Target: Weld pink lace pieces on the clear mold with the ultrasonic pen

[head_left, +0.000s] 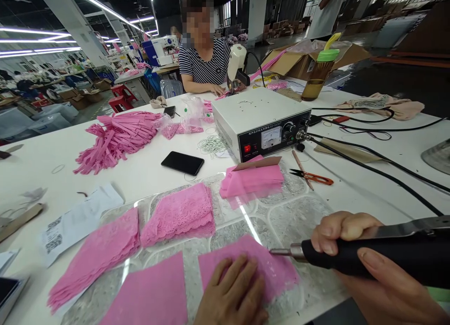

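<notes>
Here, the left hand (pixel 232 294) lies flat, fingers spread, on a pink fabric (pixel 277 271) piece resting on the glass plate (pixel 291 217) near the table edge. The right hand (pixel 372 278) clasps a black tool (pixel 369 258), its metal tip over the fabric. A control box (pixel 246 114) stands behind.

Flat pink lace piece (pixel 274 268) on glass plate (pixel 302 212); black-handled tool (pixel 369 257) (metal-tipped) over it.

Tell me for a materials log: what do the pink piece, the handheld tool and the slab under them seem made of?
Pink piece under the left hand: thin matte fabric, lacy semi-sheer edge. Tool in the right hand: matte black grip, likely plastic or rubber, with shiny metal tip. Slab: probably glass, glossy, mirroring ceiling lights.
</notes>
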`<state>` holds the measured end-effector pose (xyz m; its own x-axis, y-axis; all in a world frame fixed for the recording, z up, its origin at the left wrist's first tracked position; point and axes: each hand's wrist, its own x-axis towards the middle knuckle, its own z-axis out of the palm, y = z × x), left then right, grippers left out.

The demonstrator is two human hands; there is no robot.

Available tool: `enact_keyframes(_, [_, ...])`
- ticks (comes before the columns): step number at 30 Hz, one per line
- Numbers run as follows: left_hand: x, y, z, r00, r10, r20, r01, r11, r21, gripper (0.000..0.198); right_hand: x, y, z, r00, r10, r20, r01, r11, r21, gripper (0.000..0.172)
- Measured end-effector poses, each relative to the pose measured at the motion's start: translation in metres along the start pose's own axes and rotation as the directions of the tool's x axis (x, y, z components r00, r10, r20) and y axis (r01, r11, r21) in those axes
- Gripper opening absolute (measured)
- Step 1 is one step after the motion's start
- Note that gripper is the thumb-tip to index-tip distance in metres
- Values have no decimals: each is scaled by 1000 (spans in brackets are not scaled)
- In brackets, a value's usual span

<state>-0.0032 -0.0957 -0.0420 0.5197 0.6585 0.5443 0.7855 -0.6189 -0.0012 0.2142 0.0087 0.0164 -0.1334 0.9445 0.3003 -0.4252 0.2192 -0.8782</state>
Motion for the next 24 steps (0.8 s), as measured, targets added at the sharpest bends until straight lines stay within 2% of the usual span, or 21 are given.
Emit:
enact_keyframes(18, [-1, -1, 0, 1000, 18, -4, -18, 999, 40, 30, -1, 0, -1, 998, -17, 55, 17, 1000, 3, 7])
enact_keyframes(21, [0, -1, 1, 999, 26, -28, -25, 999, 34, 32, -3, -2, -7, 1000, 0, 18, 0, 1000, 12, 8])
enact_keyframes(24, [1, 2, 2, 998, 53, -45, -54, 998, -13, 34, -11, -6, -10, 995, 0, -101, 1, 1000, 5, 10])
